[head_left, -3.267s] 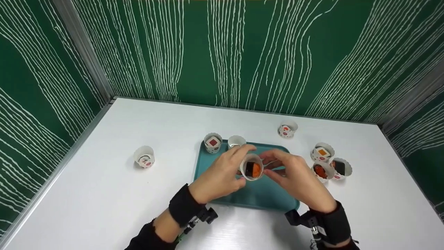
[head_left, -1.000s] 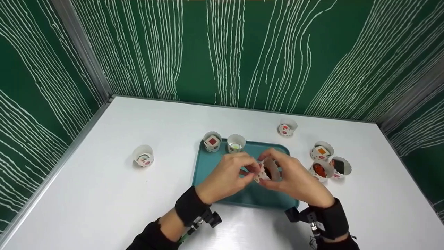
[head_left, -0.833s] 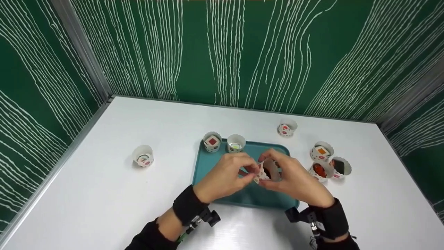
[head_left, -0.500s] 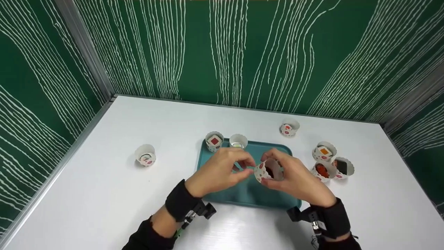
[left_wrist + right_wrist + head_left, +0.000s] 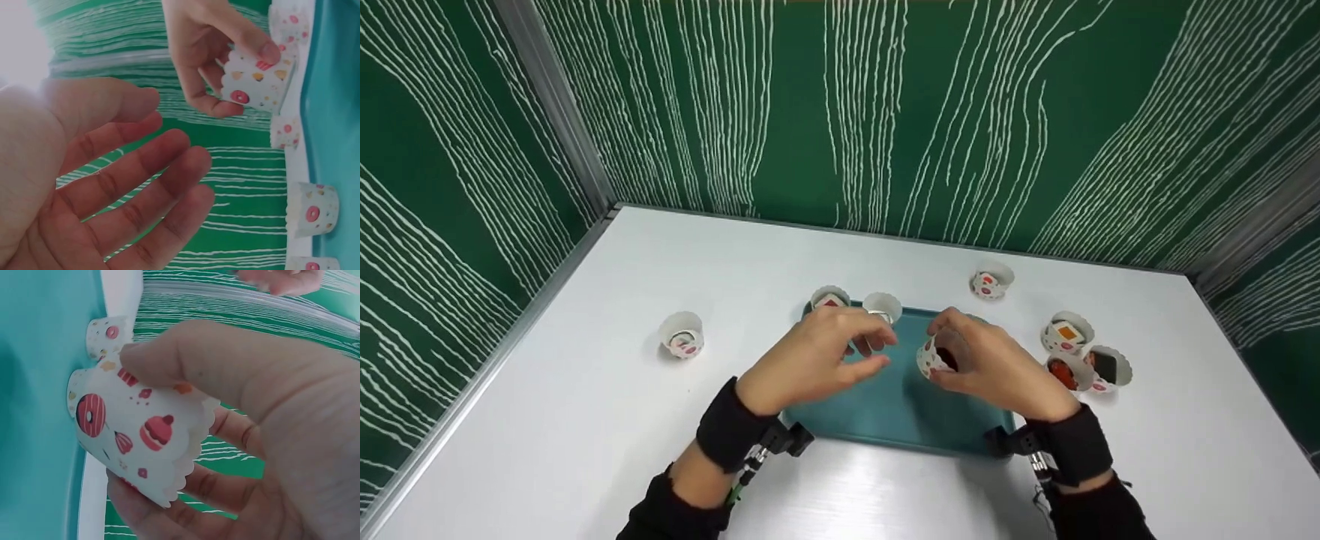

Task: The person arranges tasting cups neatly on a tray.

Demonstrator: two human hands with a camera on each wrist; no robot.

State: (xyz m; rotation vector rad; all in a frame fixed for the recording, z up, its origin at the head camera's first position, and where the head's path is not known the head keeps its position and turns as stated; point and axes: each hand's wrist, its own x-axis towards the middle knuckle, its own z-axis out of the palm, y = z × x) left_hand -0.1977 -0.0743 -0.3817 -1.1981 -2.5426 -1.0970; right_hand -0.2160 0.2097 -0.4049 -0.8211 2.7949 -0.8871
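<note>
My right hand holds a white paper baking cup, tilted, above the teal tray. Thumb and fingers wrap its sides, and something dark shows inside it. Up close in the right wrist view, the baking cup has a scalloped rim and printed doughnuts and cupcakes. To the left of it, my left hand hovers over the tray, apart from the cup. Its fingers are spread and loosely bent around nothing, as the left hand in the left wrist view confirms.
At the tray's back left stand a cup with a red-marked white piece and another cup, partly hidden by my left hand. One cup sits far left, one cup at the back. Several filled cups cluster on the right.
Earlier both hands were on the baking cup, its orange and dark contents visible from above. The cup has since tilted in my right hand; my left hand has let go and drawn back left.
</note>
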